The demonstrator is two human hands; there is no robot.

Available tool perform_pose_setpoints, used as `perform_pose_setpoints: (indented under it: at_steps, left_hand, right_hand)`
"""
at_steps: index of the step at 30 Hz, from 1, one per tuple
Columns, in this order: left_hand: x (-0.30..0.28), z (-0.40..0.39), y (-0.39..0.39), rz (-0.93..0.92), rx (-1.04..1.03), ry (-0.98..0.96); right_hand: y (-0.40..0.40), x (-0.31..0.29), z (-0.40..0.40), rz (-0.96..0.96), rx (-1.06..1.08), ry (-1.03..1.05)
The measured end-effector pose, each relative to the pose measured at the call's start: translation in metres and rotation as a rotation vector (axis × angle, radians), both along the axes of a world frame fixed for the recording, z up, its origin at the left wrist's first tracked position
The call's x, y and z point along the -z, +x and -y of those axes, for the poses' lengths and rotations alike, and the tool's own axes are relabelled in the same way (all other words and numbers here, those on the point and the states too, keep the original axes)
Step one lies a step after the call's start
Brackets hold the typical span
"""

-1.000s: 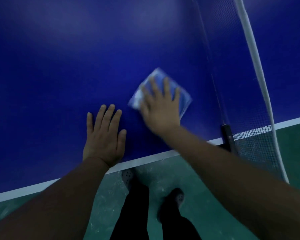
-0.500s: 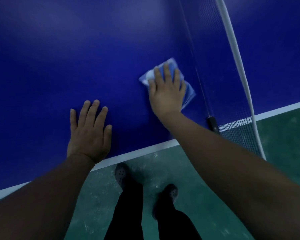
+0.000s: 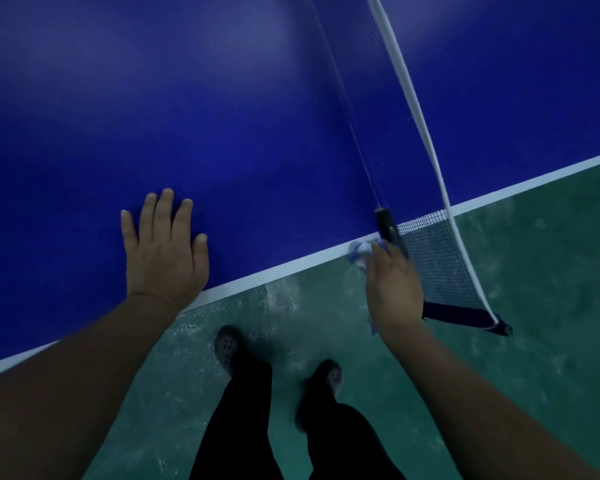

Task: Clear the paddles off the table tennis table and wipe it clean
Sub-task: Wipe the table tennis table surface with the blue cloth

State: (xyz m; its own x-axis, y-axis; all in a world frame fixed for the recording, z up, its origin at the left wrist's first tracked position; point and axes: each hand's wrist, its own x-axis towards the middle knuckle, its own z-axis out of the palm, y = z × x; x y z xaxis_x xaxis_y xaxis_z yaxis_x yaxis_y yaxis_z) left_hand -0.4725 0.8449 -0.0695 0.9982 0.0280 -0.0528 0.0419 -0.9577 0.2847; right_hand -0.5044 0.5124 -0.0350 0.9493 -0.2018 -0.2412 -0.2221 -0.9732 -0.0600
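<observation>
The blue table tennis table [image 3: 239, 116] fills the upper part of the view, with a white line along its near edge. My left hand [image 3: 165, 251] lies flat on the table near that edge, fingers straight and spread. My right hand [image 3: 394, 282] holds a crumpled blue and white cloth [image 3: 361, 252] at the table's near edge, right beside the black net clamp [image 3: 388, 228]. Most of the cloth is hidden under the hand; a bit hangs below the wrist. No paddles are in view.
The net [image 3: 437, 258] with its white top band [image 3: 409, 91] runs from the top of the view down past the table edge, just right of my right hand. Green floor [image 3: 551, 271] lies below, with my two legs and shoes [image 3: 227, 346].
My right hand has drawn the cloth from out on the table surface back to the near edge by the net clamp, and the cloth is now bunched. My left hand stays flat on the table.
</observation>
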Motion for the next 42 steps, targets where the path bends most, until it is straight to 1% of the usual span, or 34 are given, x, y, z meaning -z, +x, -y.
perform_pose_setpoints:
  at_steps: [3, 4, 6, 8, 9, 10, 11, 12, 14, 17, 18, 19, 21, 22, 23, 25, 26, 27, 28, 29, 30, 31, 32, 33, 34, 35, 37, 38, 39, 40, 41, 42]
  left_hand:
    - [-0.008, 0.013, -0.02, 0.039, -0.017, -0.079]
    - [-0.009, 0.017, -0.027, 0.036, -0.02, -0.1]
    - [-0.009, 0.026, -0.041, 0.018, -0.024, -0.138]
    - [-0.009, 0.03, -0.054, 0.014, -0.036, -0.16]
    - [-0.008, 0.03, -0.06, 0.017, -0.045, -0.166]
    - [-0.008, 0.028, -0.065, 0.024, -0.061, -0.173]
    - [-0.008, 0.024, -0.07, 0.033, -0.086, -0.178]
    - [-0.007, 0.019, -0.075, 0.042, -0.111, -0.182]
    - [-0.003, 0.007, -0.087, 0.057, -0.146, -0.183]
    - [0.005, -0.019, -0.105, 0.093, -0.208, -0.149]
    - [0.008, -0.029, -0.112, 0.099, -0.235, -0.133]
    - [0.01, -0.038, -0.118, 0.094, -0.265, -0.118]
    - [0.015, -0.054, -0.129, 0.071, -0.323, -0.087]
    - [0.017, -0.06, -0.134, 0.063, -0.35, -0.075]
    - [0.018, -0.064, -0.137, 0.06, -0.373, -0.073]
    - [0.021, -0.069, -0.144, 0.057, -0.403, -0.078]
    - [0.021, -0.07, -0.147, 0.056, -0.409, -0.074]
    - [0.021, -0.072, -0.149, 0.055, -0.408, -0.07]
    - [0.021, -0.073, -0.15, 0.051, -0.404, -0.067]
    - [0.021, -0.076, -0.151, 0.045, -0.403, -0.064]
    - [0.02, -0.079, -0.15, 0.037, -0.405, -0.06]
    - [0.02, -0.081, -0.15, 0.025, -0.41, -0.054]
    - [0.02, -0.083, -0.15, 0.011, -0.413, -0.043]
    - [0.021, -0.084, -0.151, -0.001, -0.416, -0.027]
    - [0.022, -0.085, -0.152, -0.012, -0.416, -0.014]
    - [0.023, -0.084, -0.151, -0.021, -0.418, -0.008]
    - [0.026, -0.082, -0.149, -0.034, -0.438, -0.008]
    - [0.026, -0.082, -0.148, -0.035, -0.449, -0.002]
    - [0.028, -0.082, -0.148, -0.034, -0.454, 0.01]
    - [0.029, -0.082, -0.148, -0.032, -0.452, 0.023]
    - [0.029, -0.083, -0.149, -0.033, -0.447, 0.03]
    - [0.03, -0.084, -0.149, -0.035, -0.438, 0.032]
  right_hand:
    - [0.016, -0.011, -0.012, 0.171, -0.053, 0.135]
    - [0.028, -0.009, -0.019, 0.187, -0.095, 0.13]
    - [0.046, -0.002, -0.029, 0.106, -0.202, 0.063]
    - [0.042, 0.008, -0.023, 0.067, -0.192, 0.082]
    - [0.029, 0.01, -0.013, 0.056, -0.13, 0.093]
    - [0.011, 0.01, -0.006, 0.052, -0.106, 0.06]
    - [-0.009, 0.008, -0.001, 0.032, -0.107, 0.044]
    - [-0.027, 0.008, 0.005, 0.036, -0.118, 0.073]
    - [-0.04, 0.004, 0.008, 0.075, -0.147, 0.123]
    - [0.007, 0.001, 0.001, 0.244, -0.253, 0.198]
    - [0.031, 0.003, -0.002, 0.284, -0.27, 0.189]
    - [0.055, 0.008, -0.007, 0.281, -0.242, 0.153]
    - [0.085, 0.023, -0.028, 0.211, -0.131, 0.07]
    - [0.084, 0.026, -0.052, 0.187, -0.087, 0.088]
    - [0.073, 0.028, -0.083, 0.157, -0.108, 0.163]
    - [0.033, 0.038, -0.139, 0.302, -0.319, 0.431]
    - [0.008, 0.037, -0.16, 0.278, -0.526, 0.423]
    - [-0.01, 0.033, -0.172, 0.201, -0.708, 0.345]
    - [-0.009, 0.037, -0.167, 0.141, -0.802, 0.309]
    - [0.003, 0.035, -0.153, 0.145, -0.83, 0.264]
    - [0.021, 0.036, -0.132, 0.163, -0.811, 0.232]
    - [0.044, 0.035, -0.109, 0.225, -0.724, 0.236]
    - [0.065, 0.032, -0.086, 0.305, -0.623, 0.166]
    - [0.087, 0.029, -0.072, 0.323, -0.502, 0.088]
    - [0.102, 0.025, -0.071, 0.272, -0.389, -0.02]
    - [0.108, 0.025, -0.079, 0.27, -0.295, -0.029]
    - [0.098, 0.023, -0.122, 0.294, -0.238, 0.041]
    - [0.083, 0.026, -0.148, 0.302, -0.339, 0.067]
    - [0.063, 0.029, -0.173, 0.318, -0.516, 0.092]
    - [0.04, 0.037, -0.187, 0.281, -0.725, 0.117]
    - [0.018, 0.041, -0.194, 0.178, -0.933, 0.135]
    - [0.013, 0.042, -0.192, 0.093, -1.12, 0.111]
